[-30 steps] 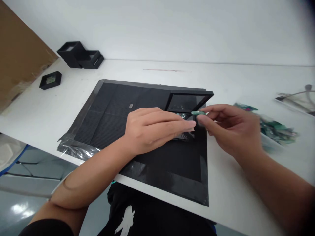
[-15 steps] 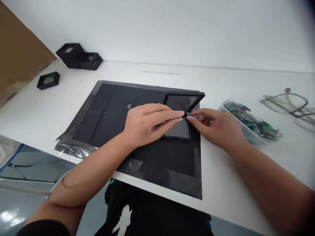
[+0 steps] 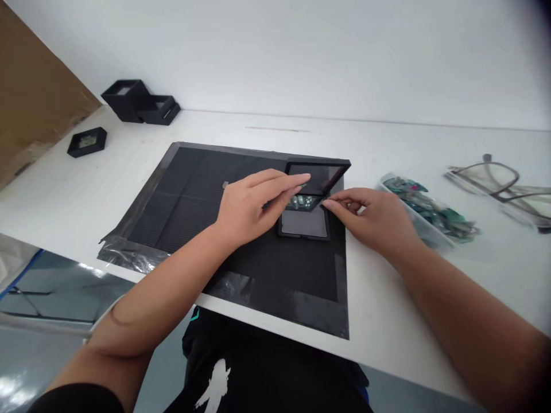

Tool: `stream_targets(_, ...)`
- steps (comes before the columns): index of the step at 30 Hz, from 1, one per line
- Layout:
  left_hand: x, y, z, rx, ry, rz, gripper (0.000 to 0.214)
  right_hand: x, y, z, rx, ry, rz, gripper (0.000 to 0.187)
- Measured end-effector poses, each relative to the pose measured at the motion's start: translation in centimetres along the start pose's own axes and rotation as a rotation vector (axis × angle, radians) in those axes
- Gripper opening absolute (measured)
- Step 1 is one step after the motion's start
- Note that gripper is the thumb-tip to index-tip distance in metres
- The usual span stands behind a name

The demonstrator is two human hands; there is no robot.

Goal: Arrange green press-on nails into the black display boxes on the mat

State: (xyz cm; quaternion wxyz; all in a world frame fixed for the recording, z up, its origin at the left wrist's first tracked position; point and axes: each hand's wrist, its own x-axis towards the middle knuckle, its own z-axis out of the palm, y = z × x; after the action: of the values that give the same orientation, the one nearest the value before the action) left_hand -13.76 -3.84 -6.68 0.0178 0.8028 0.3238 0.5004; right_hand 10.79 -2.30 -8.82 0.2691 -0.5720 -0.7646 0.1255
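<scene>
A small black hinged box (image 3: pixel 305 225) lies open on a black mat (image 3: pixel 193 201), its lid (image 3: pixel 321 174) tilted up. Small green pieces (image 3: pixel 301 201) sit inside, along the hinge. My left hand (image 3: pixel 252 207) reaches across the mat with its fingers stretched out. Its fingertips rest against the lid's left edge. My right hand (image 3: pixel 372 221) lies right of the box. Its thumb and fingers are pinched together at the box's right edge. Whether they hold anything is not visible.
A clear tray of green pieces (image 3: pixel 430 211) stands right of my right hand, with a clear bag holding a bent wire (image 3: pixel 501 178) beyond it. Two black boxes (image 3: pixel 138 101) and a smaller one (image 3: pixel 87 141) sit far left, beside a cardboard sheet (image 3: pixel 30 97).
My right hand held a green piece above the box, then came down to the box's edge. Green pieces now show inside. My left fingertips moved up to the lid.
</scene>
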Motion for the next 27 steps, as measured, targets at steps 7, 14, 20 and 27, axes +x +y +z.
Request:
stream_targets(7, 0.0, -0.1, 0.0, 0.030, -0.009, -0.012, 0.022, -0.5, -0.5, 0.1, -0.109, 0.051, -0.192, 0.024)
stream_targets(14, 0.0, 0.0, 0.3, 0.018, -0.009, 0.003, 0.019, -0.4, -1.0, 0.7, -0.126, -0.048, -0.369, 0.023)
stream_targets(20, -0.1, 0.0, 0.3, 0.015, 0.008, 0.003, 0.018, -0.5, -0.7, 0.2, -0.106, -0.027, -0.389, 0.026)
stream_targets(27, 0.3, 0.4, -0.1, -0.021, 0.065, 0.102, 0.007, -0.7, -0.6, 0.5, -0.113, 0.009, -0.410, 0.027)
